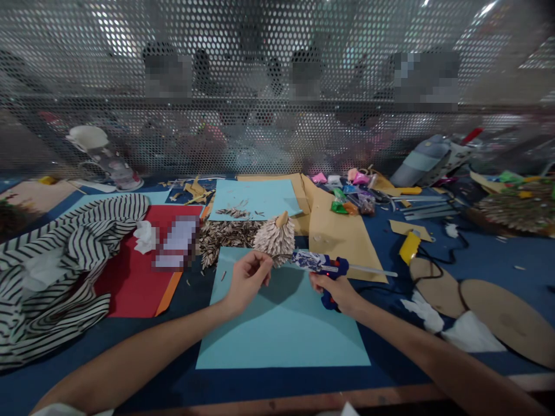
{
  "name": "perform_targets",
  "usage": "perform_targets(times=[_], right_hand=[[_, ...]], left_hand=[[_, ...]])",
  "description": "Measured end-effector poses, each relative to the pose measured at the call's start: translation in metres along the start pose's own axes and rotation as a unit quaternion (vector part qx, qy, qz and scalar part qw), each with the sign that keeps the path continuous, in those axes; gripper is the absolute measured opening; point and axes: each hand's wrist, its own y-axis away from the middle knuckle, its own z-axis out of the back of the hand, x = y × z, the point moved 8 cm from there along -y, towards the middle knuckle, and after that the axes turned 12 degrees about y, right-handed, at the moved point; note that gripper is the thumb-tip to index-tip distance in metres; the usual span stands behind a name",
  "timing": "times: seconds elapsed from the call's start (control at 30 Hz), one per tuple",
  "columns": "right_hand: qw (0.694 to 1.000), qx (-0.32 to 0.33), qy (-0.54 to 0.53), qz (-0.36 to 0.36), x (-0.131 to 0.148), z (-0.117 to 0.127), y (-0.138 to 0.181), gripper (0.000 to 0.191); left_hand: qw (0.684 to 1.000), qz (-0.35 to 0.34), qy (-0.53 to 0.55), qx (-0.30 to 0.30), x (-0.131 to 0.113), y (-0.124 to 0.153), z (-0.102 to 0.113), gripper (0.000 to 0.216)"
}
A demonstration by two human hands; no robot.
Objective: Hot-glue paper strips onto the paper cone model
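Observation:
My right hand [336,288] is closed round the handle of a blue glue gun [318,263], with a clear glue stick [373,271] poking out of its back. The gun's nozzle points left, close to the fingertips of my left hand [252,276]. Those fingers are pinched together, and whatever they hold is too small to make out. Just behind the nozzle stands a cone [274,238] covered in overlapping pale husks, its tan tip bare. A heap of striped seed husks [229,237] lies to its left. Both hands are above a light blue sheet [281,341].
On the left are striped cloth [65,260], a red sheet [130,283] and a blurred phone-like rectangle [177,242]. Tan paper [342,237], colourful small packets [351,199], a yellow cutter [409,247] and cardboard discs [507,312] lie right. A perforated metal screen [260,138] stands behind.

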Motion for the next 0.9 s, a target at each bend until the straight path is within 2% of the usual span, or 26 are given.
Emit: perform_targets(times=[0.27,0.9], right_hand=[[1.000,-0.006,0.002,-0.006,0.0075,0.0006,0.0028,0.028],[0.999,-0.007,0.022,-0.036,0.0020,0.0012,0.0039,0.027]], left_hand=[[1.000,-0.005,0.008,0.007,0.0006,0.0003,-0.0003,0.031],[1.000,-0.016,0.013,0.009,0.0015,-0.0008,0.0017,0.030]])
